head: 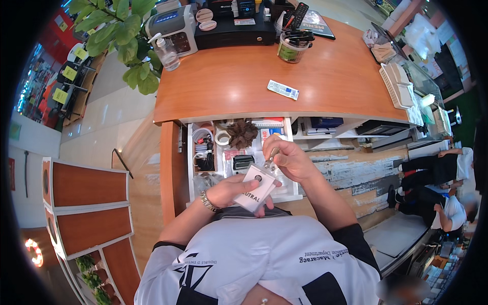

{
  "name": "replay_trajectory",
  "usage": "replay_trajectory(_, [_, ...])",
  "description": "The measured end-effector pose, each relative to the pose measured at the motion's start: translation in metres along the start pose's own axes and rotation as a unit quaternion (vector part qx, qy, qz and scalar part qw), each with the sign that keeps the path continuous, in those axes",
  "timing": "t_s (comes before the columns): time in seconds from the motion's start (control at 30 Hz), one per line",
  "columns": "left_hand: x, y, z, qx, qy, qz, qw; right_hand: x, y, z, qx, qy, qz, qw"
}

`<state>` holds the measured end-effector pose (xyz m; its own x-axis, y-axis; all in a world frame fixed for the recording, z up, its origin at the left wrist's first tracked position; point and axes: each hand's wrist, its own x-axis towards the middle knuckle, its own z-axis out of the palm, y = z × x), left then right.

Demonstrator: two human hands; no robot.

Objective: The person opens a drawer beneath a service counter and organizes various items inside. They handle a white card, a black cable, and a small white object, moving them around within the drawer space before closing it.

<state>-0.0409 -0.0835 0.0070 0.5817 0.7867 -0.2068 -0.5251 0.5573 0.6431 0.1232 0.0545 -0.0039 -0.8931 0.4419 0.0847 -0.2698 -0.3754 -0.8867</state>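
My left hand (228, 192), with a metal-band watch (208, 201) on its wrist, holds a clear plastic badge holder (252, 192) from below, thumb across its front. Inside the holder is a white card that bears printed writing and a round mark. My right hand (288, 158) pinches a small metal clip (273, 153) at the holder's top edge. Both hands are above a pulled-out white drawer (295, 190). In it lie a roll of tape (222, 138), a brown ruffled fabric-like piece (243, 134), a black device (243, 162) and coiled cables (206, 152) in a compartment.
On the wooden counter (228, 87) lies a small packet (283, 89). Behind it stand a tub of pens (293, 47), a pump bottle (167, 55) and a grey machine (173, 28). A white basket (392, 89) sits at the right end. Two people (438, 209) are at far right.
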Motion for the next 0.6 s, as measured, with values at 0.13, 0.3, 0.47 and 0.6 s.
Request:
replay_trajectory(0.13, [0.003,-0.015,-0.007,-0.011,0.048,0.04,0.998,-0.001,0.003,-0.005,-0.044,0.002,0.003,0.999])
replay_trajectory(0.3, [0.001,-0.041,-0.033,0.054,0.15,0.061,0.985,-0.011,0.028,-0.007,0.005,0.092,0.11,0.99])
replay_trajectory(0.47, [-0.006,-0.049,-0.047,0.183,0.181,-0.007,0.966,-0.015,0.071,0.001,0.055,0.039,0.305,0.95])
replay_trajectory(0.6, [-0.011,-0.053,-0.081,0.428,0.251,-0.092,0.863,-0.011,0.118,-0.001,0.038,0.118,0.227,0.966])
